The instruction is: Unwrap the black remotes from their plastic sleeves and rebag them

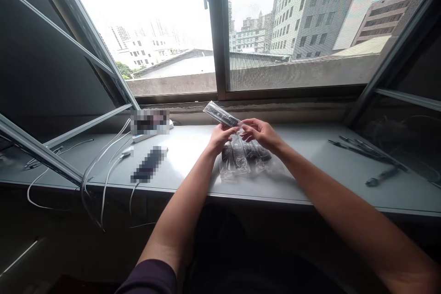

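A dark, flat item in a clear plastic sleeve [220, 114] is raised above the table, tilted, its far end toward the window. My left hand [220, 138] is closed on its near end. Close beside it, my right hand [257, 132] has its fingers bent at the sleeve's near end; its fingertips seem to pinch the plastic there. Below both hands, a clear plastic bag [241, 158] lies on the table with dark wrapped items inside, partly covered by my right hand.
On the grey table [193, 170], a blurred phone-like object [149, 164], a white power strip [148, 136] and white cables [106, 170] lie left. Dark tools or cables [365, 150] lie right. Metal frames [65, 32] flank the window behind the table.
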A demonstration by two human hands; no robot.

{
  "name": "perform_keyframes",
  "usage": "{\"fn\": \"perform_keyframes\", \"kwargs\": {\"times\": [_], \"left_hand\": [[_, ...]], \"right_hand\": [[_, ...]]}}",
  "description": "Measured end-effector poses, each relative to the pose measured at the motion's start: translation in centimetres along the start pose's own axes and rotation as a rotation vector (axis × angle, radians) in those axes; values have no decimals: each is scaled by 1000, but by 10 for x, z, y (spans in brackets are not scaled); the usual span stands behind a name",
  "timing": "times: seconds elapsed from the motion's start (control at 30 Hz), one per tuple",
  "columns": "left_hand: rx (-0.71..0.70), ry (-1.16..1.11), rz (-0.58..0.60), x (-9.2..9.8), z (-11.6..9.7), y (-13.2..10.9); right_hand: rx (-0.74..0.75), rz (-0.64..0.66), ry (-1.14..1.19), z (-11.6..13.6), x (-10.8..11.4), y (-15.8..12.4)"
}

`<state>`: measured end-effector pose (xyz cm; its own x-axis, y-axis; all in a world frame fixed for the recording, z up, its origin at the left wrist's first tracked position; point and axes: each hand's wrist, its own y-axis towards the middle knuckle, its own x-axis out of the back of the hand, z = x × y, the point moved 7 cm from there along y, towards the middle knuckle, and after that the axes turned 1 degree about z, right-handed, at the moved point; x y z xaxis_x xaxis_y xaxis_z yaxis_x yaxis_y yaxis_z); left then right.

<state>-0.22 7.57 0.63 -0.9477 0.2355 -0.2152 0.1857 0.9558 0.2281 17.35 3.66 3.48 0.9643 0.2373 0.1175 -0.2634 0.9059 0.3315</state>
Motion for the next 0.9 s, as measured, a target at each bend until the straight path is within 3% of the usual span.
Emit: {"fn": "perform_keyframes", "kwargs": {"times": [0.33, 0.9], "left_hand": [[19, 43, 105, -10, -4, -4], [91, -65, -26, 5, 7, 4]], "right_hand": [[-12, -77, 10, -9, 7, 3], [79, -49, 71, 8, 1, -2]]}}
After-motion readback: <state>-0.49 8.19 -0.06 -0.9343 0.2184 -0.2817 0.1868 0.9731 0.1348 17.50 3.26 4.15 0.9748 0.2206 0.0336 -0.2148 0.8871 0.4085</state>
